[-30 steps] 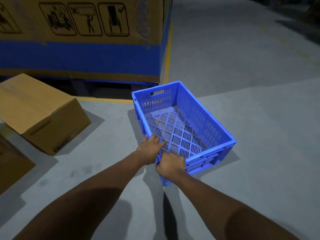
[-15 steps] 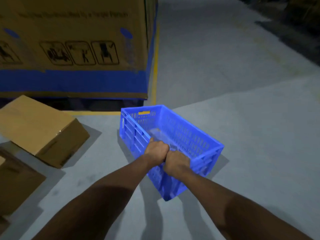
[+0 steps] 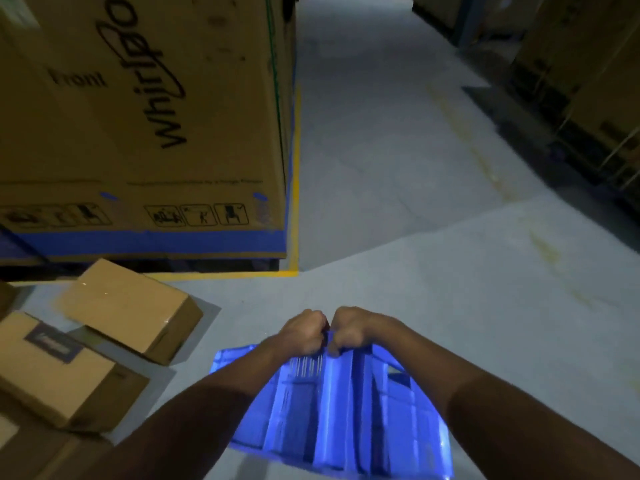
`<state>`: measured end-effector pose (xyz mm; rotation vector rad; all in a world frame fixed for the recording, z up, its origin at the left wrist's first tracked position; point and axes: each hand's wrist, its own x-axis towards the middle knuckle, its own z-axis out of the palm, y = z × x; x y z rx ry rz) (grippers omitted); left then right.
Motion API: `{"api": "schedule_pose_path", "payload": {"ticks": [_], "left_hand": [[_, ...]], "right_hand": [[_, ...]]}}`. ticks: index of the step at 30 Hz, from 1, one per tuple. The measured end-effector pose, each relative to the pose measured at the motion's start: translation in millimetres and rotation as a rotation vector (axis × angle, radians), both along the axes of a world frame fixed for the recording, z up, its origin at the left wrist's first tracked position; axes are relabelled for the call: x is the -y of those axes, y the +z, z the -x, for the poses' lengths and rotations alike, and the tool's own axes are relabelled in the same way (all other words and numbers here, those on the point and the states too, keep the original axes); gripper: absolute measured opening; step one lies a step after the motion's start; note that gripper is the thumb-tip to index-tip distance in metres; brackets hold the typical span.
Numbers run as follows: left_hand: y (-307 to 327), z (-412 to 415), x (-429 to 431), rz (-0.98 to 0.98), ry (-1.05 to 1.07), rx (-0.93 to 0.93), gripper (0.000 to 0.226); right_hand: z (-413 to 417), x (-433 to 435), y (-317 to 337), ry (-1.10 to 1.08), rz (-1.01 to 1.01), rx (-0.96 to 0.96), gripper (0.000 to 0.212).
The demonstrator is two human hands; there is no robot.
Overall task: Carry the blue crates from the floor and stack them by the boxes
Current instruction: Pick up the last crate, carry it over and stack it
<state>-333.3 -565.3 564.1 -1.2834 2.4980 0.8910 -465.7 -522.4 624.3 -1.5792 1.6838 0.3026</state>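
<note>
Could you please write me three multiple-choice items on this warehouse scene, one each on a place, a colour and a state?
1. Where are the small cardboard boxes relative to the person?
A. On the floor to the left
B. On the floor to the right
C. Inside the crate

2. What colour is the floor line beside the big carton?
A. Red
B. Yellow
C. White

3. How is the blue crate held?
A. By one hand only
B. It rests untouched on the floor
C. By both hands, side by side on one edge

Answers: 1 A, they lie at the lower left. 2 B, the line runs yellow along the carton. 3 C, the left hand and right hand are clenched together on its top edge.
</note>
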Motion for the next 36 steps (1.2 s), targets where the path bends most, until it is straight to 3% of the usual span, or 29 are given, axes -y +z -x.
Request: {"api": "schedule_pose_path", "payload": {"ticks": [4, 9, 11, 13, 17, 22, 24, 29, 32, 36], "left_hand": [[105.8, -17.0, -20.3, -0.085, -0.024, -0.112, 0.013], [156.4, -33.4, -28.0, -0.158, 0.008, -0.231, 0.021], [176.0, -14.0, -30.2, -0.101, -0.012, -0.269, 0.010], [196.9, 16.4, -32.1, 0.013, -0.077, -0.275, 0.015], [224.6, 65.5, -33.0, 0.124, -0.128, -0.373, 0.014], [265.1, 123.1, -22.1, -0.011, -0.100, -0.578, 0.029], [278.4, 141.1, -13.7, 0.015, -0.129, -0.540, 0.041], [303.0, 200.9, -14.8, 0.254, -0.254, -0.357, 0.028], [309.2, 260.1, -44.3, 0.352, -0.289, -0.345, 0.028], [316.8, 341.2, -91.2, 0.465, -0.393, -0.334, 0.013]], "right_hand": [[1.8, -28.1, 116.6, 0.067, 0.024, -0.014, 0.026], [22.9, -48.7, 209.8, 0.029, 0.104, -0.040, 0.013], [33.6, -53.8, 231.2, -0.008, 0.162, -0.068, 0.017], [44.1, -59.9, 243.5, -0.030, 0.199, -0.094, 0.019], [84.1, -79.5, 260.1, -0.121, 0.304, -0.105, 0.006], [168.6, -111.2, 292.4, -0.210, 0.433, -0.053, 0.011], [205.1, -124.6, 310.5, -0.258, 0.493, 0.033, 0.013], [290.3, -167.2, 353.7, -0.369, 0.549, 0.172, 0.015], [333.2, -198.2, 369.3, -0.324, 0.486, 0.088, 0.020], [368.8, -229.9, 373.6, -0.372, 0.349, -0.123, 0.056]]}}
